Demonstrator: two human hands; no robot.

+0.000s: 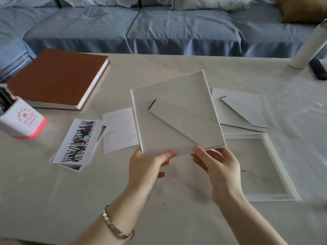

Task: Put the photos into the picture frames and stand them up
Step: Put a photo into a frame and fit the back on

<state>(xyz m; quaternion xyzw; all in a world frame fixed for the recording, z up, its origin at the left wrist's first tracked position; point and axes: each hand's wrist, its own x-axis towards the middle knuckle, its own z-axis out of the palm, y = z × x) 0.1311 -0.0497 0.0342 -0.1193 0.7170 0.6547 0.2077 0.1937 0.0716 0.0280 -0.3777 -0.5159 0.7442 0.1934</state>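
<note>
A white picture frame is held above the table with its back toward me, its fold-out stand flap lying flat on the backing. My left hand pinches its near edge, thumb on the back. My right hand holds the same edge further right, thumb on top. A second empty white frame lies flat on the table at right. Its loose backing board with a stand flap lies behind it. Photos lie stacked at left, next to a white card.
A brown-covered album lies at the back left. A white pen holder with a red glowing base stands at the left edge. A white bottle and a dark object sit at the far right. A blue sofa runs behind the table.
</note>
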